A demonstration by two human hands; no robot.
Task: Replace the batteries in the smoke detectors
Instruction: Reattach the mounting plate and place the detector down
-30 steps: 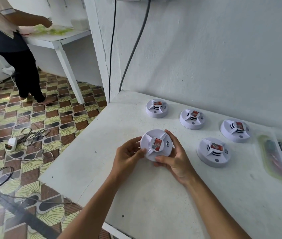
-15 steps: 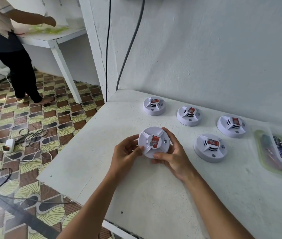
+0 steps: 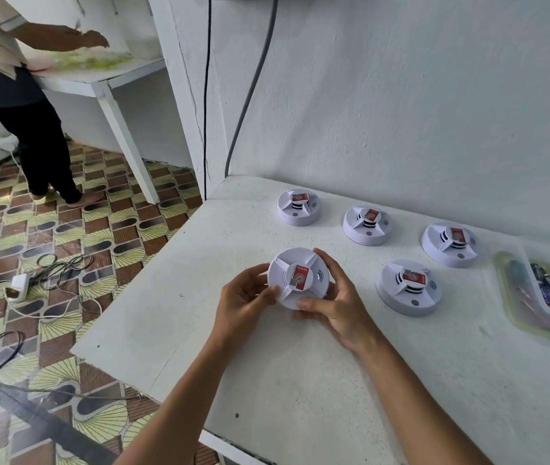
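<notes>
**A:** where's the detector at?

**B:** the smoke detector (image 3: 297,278) is held just above the white table (image 3: 300,380), left hand (image 3: 245,302) and right hand (image 3: 334,302) both curled round its rim.

**A:** and the rest?

**B:** four spare detectors (image 3: 408,287) near the wall, battery tray (image 3: 515,317) far right.

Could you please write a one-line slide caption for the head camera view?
Both hands, left and right, hold a round white plastic smoke detector above the white table.

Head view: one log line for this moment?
phase: opening | held detector: both hands | left hand: grips | right hand: grips | table: four detectors | tray: batteries
</notes>
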